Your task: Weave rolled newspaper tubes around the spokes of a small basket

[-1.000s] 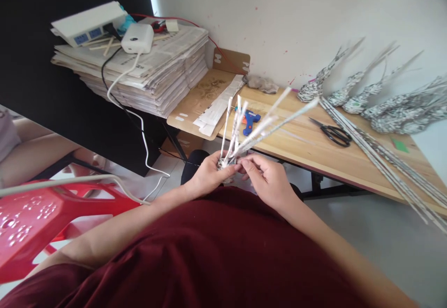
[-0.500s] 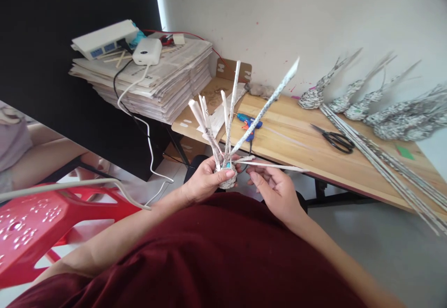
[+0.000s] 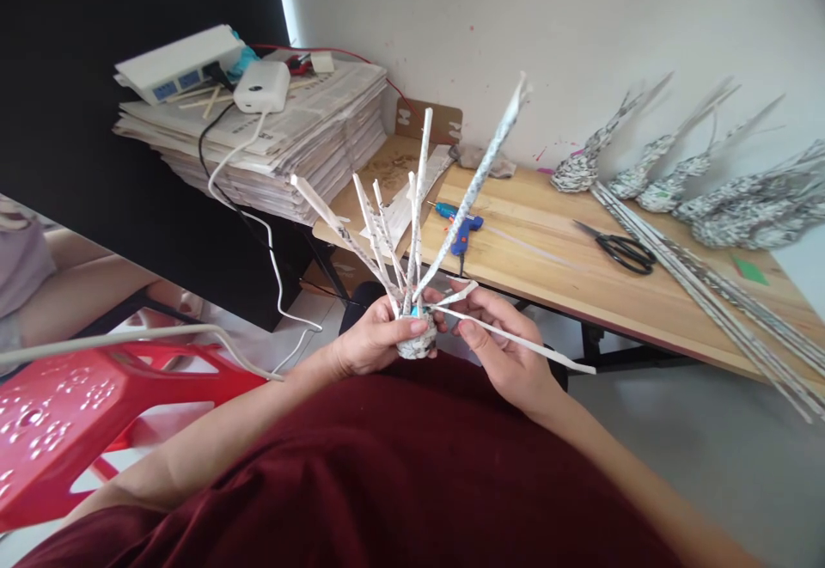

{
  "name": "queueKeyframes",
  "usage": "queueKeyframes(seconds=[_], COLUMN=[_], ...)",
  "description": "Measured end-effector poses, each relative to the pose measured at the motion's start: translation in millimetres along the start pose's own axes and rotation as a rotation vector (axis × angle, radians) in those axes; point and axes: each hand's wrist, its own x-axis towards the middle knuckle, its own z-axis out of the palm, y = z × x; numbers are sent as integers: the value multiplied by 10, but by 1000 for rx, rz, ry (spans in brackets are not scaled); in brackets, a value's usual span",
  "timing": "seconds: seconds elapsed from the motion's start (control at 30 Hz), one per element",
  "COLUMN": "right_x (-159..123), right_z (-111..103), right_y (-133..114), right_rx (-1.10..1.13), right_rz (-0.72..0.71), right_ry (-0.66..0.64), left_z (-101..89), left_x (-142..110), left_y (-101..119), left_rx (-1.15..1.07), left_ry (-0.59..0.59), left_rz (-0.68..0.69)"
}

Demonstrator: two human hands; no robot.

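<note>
My left hand [image 3: 370,340] is closed round a small woven newspaper basket [image 3: 418,347], thumb in front and fingers behind. Rolled-paper spokes fan upward from its rim, one long speckled tube [image 3: 473,186] tilting to the right. A bit of blue shows inside, beside my thumb. On the right side of the weave, my right hand [image 3: 512,349] has its thumb and fingers closed on a thin paper strip [image 3: 547,351], whose free end sticks out over the hand. A shorter flattened strip [image 3: 459,295] lies just above those fingers.
On the wooden table [image 3: 534,250] are a blue glue gun [image 3: 461,224], black scissors [image 3: 622,250], long paper tubes [image 3: 709,297] and several woven newspaper pieces [image 3: 577,171]. A newspaper stack [image 3: 322,130] carries a power strip [image 3: 180,65]. A red stool [image 3: 58,430] and a white cable [image 3: 277,267] are left.
The thin strip's free end has swung downward across my right hand. One spoke now leans farther left, and the long tube stands a little steeper. My left hand keeps its hold.
</note>
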Motion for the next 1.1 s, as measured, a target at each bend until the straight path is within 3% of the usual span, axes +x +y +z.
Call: queueKeyframes(seconds=[0.17, 0.4, 0.63, 0.83, 0.93, 1.0, 1.1], right_x=[41, 155, 218, 158, 148, 141, 123], right_z=[-20, -9, -28, -79, -97, -91, -73], right_y=[-57, -50, -155, -186, -231, -253, -262], right_rx=[-330, -264, -375, -575, -662, -664, -525], right_rz=[-128, -63, -117, -200, -248, -225, -57], right_ry=[-50, -106, -154, 10, -11, -38, -44], left_z=[-2, -1, -26, -49, -51, -51, -51], left_x=[-20, -54, -87, -98, -98, -100, -108], left_y=[-8, 14, 67, 60, 53, 55, 68], left_rx=[36, 96, 57, 21, 12, 26, 59], left_ry=[-22, -54, -20, -16, -10, -16, -22], left_rz=[-26, -39, -24, -26, -13, -13, -14])
